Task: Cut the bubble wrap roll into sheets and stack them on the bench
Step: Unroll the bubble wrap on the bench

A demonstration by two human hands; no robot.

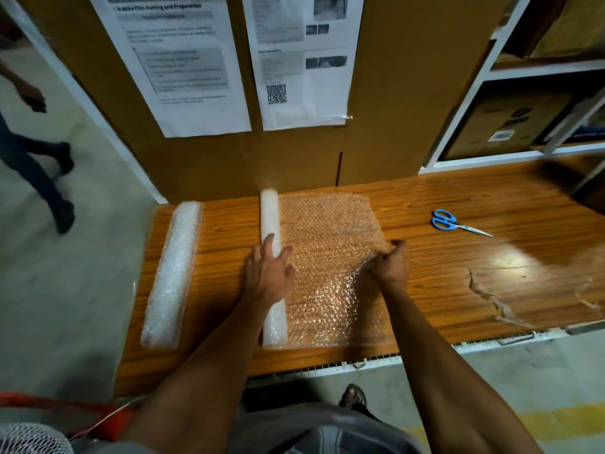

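A bubble wrap roll [270, 214] lies lengthwise on the wooden bench [458, 267], with a length of wrap [327, 231] unrolled flat to its right. My left hand [266, 273] rests palm down on the roll, fingers spread. My right hand [391, 265] is closed on the right edge of the unrolled wrap, which is bunched and lifted there. Blue-handled scissors [453, 223] lie on the bench to the right, apart from both hands. A second bubble wrap roll [173, 273] lies near the bench's left end.
A cardboard board with printed instruction sheets [183, 60] stands behind the bench. White shelving with boxes [510, 126] is at the right. Another person's legs [39, 172] are on the floor at left. The bench surface is torn [484, 293] at right.
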